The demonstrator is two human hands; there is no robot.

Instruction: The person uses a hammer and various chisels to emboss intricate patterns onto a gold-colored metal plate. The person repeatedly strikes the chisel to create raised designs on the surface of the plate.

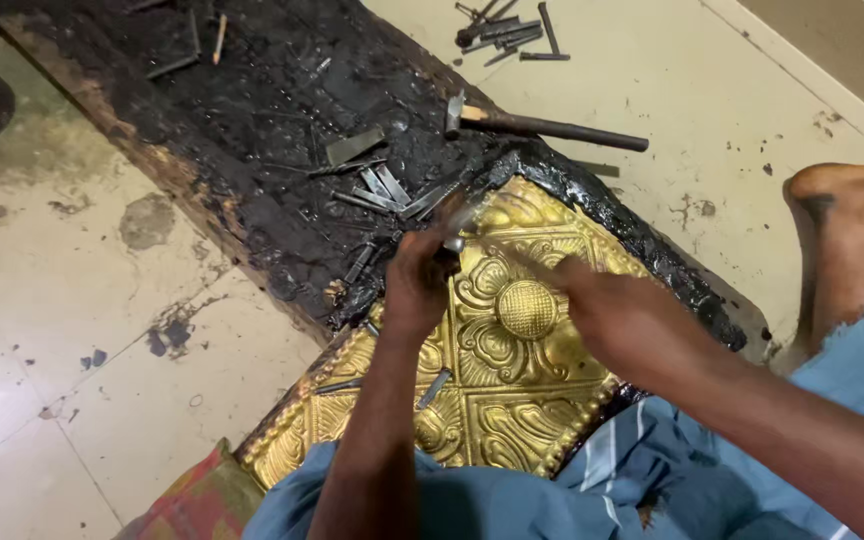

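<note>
The left hand [417,285] has a closed grip on a small metal punch [455,232], its tip on the gold plate [512,340]. The right hand [617,315] is blurry; I cannot tell its grip. A slip could scratch the plate.

Plate: the square gold embossed metal plate [512,330] lies on the near end of the long black pitch-covered board [252,130].
Hammer: the wooden-handled hammer [542,124] lies far of the plate.
Punches: the small grey metal punches [387,190] lie on the board, left of the hammer.
</note>
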